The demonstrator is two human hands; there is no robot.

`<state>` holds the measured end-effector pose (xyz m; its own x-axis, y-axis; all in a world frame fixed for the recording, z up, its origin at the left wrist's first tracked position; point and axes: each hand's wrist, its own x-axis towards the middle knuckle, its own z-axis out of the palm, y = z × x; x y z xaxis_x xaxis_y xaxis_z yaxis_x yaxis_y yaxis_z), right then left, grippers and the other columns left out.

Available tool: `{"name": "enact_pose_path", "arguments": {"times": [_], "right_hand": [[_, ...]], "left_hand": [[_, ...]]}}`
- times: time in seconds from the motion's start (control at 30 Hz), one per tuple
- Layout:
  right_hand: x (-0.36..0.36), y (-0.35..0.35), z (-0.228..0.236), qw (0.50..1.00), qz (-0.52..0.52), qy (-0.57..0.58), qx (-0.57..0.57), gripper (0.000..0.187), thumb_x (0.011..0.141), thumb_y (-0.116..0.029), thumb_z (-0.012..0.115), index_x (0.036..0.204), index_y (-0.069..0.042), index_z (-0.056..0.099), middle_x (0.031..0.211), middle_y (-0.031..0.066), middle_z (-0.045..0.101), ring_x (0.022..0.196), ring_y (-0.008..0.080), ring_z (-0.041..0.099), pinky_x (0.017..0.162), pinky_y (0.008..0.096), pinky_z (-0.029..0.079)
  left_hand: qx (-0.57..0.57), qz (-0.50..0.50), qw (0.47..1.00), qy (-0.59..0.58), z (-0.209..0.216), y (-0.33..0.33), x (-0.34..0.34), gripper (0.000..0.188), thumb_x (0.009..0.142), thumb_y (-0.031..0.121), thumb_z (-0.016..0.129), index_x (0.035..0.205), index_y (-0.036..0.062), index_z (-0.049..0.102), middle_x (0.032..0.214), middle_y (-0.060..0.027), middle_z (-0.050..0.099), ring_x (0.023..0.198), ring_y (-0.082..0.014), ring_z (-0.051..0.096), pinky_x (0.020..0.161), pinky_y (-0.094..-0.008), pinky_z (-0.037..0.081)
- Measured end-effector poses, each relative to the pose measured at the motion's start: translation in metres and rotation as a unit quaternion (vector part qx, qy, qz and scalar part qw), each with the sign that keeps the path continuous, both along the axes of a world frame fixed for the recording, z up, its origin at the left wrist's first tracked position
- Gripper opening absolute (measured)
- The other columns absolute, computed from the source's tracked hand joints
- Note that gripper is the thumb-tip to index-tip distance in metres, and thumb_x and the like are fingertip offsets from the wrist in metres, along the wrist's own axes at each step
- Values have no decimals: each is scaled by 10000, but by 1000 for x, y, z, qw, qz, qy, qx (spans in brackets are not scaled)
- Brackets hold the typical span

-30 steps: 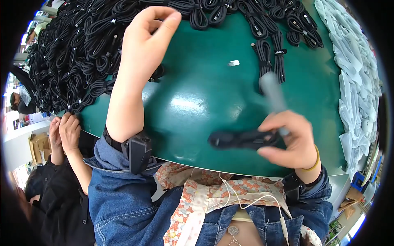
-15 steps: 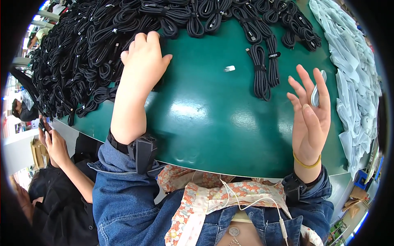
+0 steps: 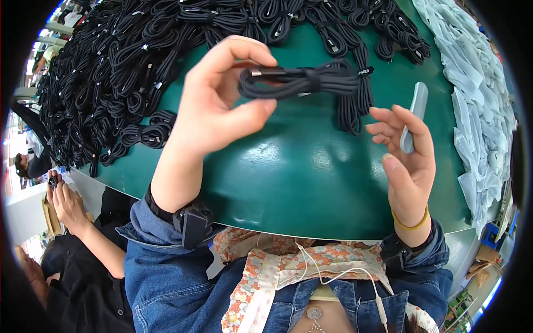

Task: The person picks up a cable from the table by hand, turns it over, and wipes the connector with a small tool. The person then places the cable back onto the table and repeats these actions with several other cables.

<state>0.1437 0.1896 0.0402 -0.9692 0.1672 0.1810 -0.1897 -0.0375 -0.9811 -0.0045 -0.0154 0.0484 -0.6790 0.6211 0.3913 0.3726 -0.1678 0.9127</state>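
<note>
My left hand [image 3: 214,102] is closed on a coiled black braided cable [image 3: 311,80], its thumb and fingers pinching the left end of the bundle above the table. A dark band wraps the middle of the coil, and a metal plug end shows near my fingers. Over at the right, my right hand [image 3: 408,152] is half curled, thumb apart from the fingers. Tucked among those fingers is a flat grey-blue strip with rounded ends [image 3: 420,102]. Two tied black cables [image 3: 348,114] lie side by side on the table, partly behind the held coil.
A big heap of coiled black cables [image 3: 105,72] covers the far left of the green table [image 3: 277,188] and runs along its back. Pale grey-blue sleeves or bags [image 3: 472,111] are piled along the right edge. A person in black [image 3: 83,277] sits at the left.
My left hand has come back from the heap and now holds a coiled cable over the table. The right hand has turned slightly inward, and the grey-blue strip shows more fully.
</note>
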Motion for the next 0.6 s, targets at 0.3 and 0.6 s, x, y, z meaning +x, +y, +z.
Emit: {"name": "enact_pose_path", "arguments": {"times": [0.3, 0.6], "right_hand": [[3, -2, 0, 999, 18, -3, -50, 551, 677, 25, 593, 1159, 54, 327, 1091, 122, 430, 974, 193, 474, 865, 297, 363], [10, -2, -2, 999, 4, -24, -48, 531, 639, 67, 620, 1107, 65, 371, 1074, 118, 422, 945, 210, 499, 827, 279, 393]], "left_hand": [[53, -135, 989, -35, -9, 16, 22, 369, 538, -47, 575, 886, 21, 472, 951, -151, 457, 804, -178, 492, 717, -259, 408], [94, -150, 984, -2, -4, 13, 21, 442, 500, -56, 594, 920, 27, 485, 941, -177, 489, 803, -253, 550, 718, -330, 457]]}}
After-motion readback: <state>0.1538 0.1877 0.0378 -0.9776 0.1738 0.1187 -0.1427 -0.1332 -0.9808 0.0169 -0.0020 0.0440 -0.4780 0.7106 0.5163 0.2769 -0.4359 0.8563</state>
